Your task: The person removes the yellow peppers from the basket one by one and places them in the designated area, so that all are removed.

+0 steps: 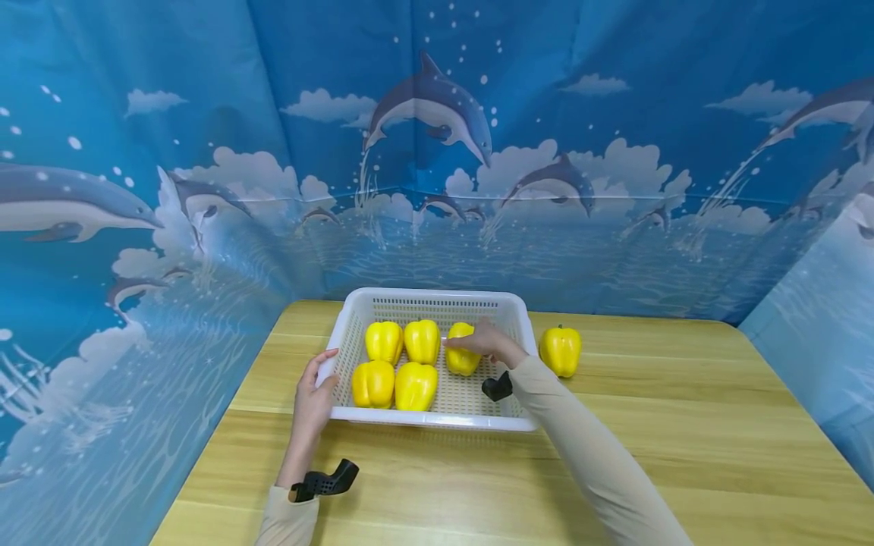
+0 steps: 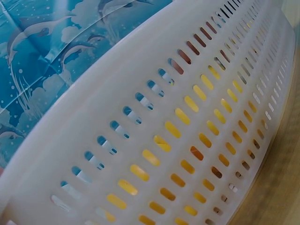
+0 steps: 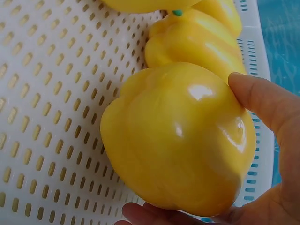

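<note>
A white perforated plastic basket (image 1: 437, 419) stands on the table with several yellow bell peppers in it. At its left side my left hand (image 1: 313, 402) grips the rim; the left wrist view shows the slotted basket wall (image 2: 140, 117) with yellow behind the slots. Inside the basket, my right hand (image 1: 486, 341) holds a yellow bell pepper (image 3: 178, 136) between thumb and fingers, to the right of the others. Left of it, another bell pepper (image 1: 422, 341) sits in the back row, and one more (image 1: 416, 387) lies in the front row.
A single yellow bell pepper (image 1: 561, 351) stands on the wooden table (image 1: 683, 425), just right of the basket. Behind and beside the table hangs a blue dolphin-print curtain (image 1: 437, 243). Black wrist cameras (image 1: 329, 479) stick out from both forearms.
</note>
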### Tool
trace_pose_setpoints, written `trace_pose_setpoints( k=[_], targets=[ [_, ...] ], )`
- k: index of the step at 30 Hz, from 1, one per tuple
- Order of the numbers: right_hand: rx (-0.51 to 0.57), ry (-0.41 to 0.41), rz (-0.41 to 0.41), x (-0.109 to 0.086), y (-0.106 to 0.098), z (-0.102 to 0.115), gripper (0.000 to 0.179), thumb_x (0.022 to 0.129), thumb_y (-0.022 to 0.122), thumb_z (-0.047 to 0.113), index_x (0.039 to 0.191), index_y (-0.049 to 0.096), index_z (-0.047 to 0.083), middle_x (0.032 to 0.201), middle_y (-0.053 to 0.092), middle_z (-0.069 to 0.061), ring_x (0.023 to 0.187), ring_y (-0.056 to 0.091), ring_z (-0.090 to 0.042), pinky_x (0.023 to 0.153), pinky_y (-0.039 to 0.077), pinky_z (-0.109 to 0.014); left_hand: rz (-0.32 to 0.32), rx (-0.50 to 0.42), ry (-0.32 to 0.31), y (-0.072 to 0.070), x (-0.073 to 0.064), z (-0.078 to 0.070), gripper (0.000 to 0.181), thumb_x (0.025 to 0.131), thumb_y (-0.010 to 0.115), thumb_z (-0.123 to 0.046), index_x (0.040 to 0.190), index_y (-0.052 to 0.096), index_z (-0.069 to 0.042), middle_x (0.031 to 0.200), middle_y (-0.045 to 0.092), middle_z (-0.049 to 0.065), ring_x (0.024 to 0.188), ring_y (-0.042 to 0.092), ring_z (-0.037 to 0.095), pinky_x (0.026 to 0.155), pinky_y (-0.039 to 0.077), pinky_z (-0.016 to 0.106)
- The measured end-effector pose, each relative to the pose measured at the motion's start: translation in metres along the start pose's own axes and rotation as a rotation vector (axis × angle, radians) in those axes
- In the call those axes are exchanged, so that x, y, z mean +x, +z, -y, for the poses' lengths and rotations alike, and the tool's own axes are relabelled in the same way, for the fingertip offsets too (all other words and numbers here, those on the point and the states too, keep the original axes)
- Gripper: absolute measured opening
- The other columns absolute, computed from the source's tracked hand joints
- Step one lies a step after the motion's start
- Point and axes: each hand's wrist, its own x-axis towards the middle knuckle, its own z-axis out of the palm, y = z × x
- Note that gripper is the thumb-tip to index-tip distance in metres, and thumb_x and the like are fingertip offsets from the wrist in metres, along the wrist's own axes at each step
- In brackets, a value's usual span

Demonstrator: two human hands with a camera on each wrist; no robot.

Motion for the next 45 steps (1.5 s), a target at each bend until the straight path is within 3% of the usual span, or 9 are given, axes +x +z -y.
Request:
trace_pose_setpoints(
  k=[3,11,15,17,19,30,37,45],
  targets=[
    [0.028,-0.022,-0.006,-0.004,0.000,-0.001,0.105,0.082,0.065,0.053,0.146,0.008,-0.007,0.134,0.035,-0.023,0.053,0.024,-0.016,0.048,0.026,-0.029,0.000,0.004,-0.005,0.000,0.001,0.001,0.042,0.096,0.042,-0.004,0.135,0.047,-0.016,0.146,0.036,0.015,0.123,0.043,0.035,0.098,0.036,0.053],
    [0.138,-0.105,-0.018,-0.011,-0.002,-0.002,0.095,0.080,0.071,0.046,0.139,0.015,-0.003,0.112,0.041,-0.019,0.052,0.028,-0.016,0.058,0.035,-0.037,-0.001,0.008,-0.009,-0.001,0.000,0.000,0.042,0.096,0.042,-0.004,0.136,0.047,-0.016,0.145,0.036,0.015,0.123,0.043,0.034,0.099,0.035,0.053],
    [0.181,-0.143,-0.051,-0.017,-0.005,-0.002,0.092,0.078,0.073,0.045,0.136,0.020,-0.003,0.116,0.041,-0.020,0.078,0.046,-0.023,0.075,0.044,-0.042,0.004,0.005,-0.010,-0.001,0.000,0.000,0.042,0.096,0.042,-0.004,0.136,0.046,-0.015,0.146,0.036,0.015,0.123,0.043,0.034,0.100,0.034,0.053],
    [0.193,-0.157,-0.074,-0.020,-0.007,-0.002,0.092,0.076,0.074,0.047,0.135,0.023,-0.003,0.119,0.042,-0.021,0.096,0.048,-0.028,0.083,0.045,-0.044,0.001,0.006,-0.011,-0.001,0.001,0.001,0.042,0.096,0.042,-0.004,0.136,0.047,-0.016,0.146,0.036,0.015,0.123,0.043,0.034,0.100,0.034,0.053],
    [0.205,-0.174,-0.096,-0.024,-0.009,-0.001,0.095,0.075,0.075,0.047,0.136,0.022,-0.003,0.121,0.043,-0.023,0.102,0.049,-0.031,0.086,0.045,-0.044,-0.004,0.010,-0.015,-0.001,0.001,0.001,0.042,0.096,0.043,-0.004,0.135,0.047,-0.017,0.145,0.037,0.014,0.123,0.043,0.033,0.100,0.035,0.052],
    [0.289,-0.237,-0.189,-0.041,-0.015,0.004,0.095,0.069,0.080,0.048,0.131,0.023,0.004,0.108,0.051,-0.020,0.090,0.056,-0.029,0.073,0.049,-0.039,-0.007,0.009,-0.013,0.000,0.001,0.002,0.042,0.096,0.042,-0.004,0.135,0.047,-0.016,0.146,0.036,0.015,0.125,0.042,0.033,0.099,0.035,0.051],
    [0.336,-0.289,-0.234,-0.052,-0.016,0.004,0.096,0.070,0.078,0.052,0.134,0.024,0.004,0.109,0.053,-0.019,0.091,0.059,-0.027,0.072,0.051,-0.038,-0.006,0.015,-0.006,-0.001,0.000,0.003,0.042,0.096,0.042,-0.005,0.136,0.046,-0.019,0.147,0.035,0.013,0.125,0.042,0.031,0.101,0.034,0.050],
    [0.388,-0.304,-0.352,-0.066,-0.017,0.003,0.095,0.069,0.073,0.061,0.135,0.029,0.008,0.114,0.049,-0.017,0.092,0.058,-0.030,0.070,0.053,-0.039,-0.013,0.017,-0.008,-0.001,0.000,0.002,0.042,0.095,0.042,-0.004,0.135,0.047,-0.016,0.145,0.037,0.015,0.123,0.043,0.034,0.099,0.036,0.052]
  ],
)
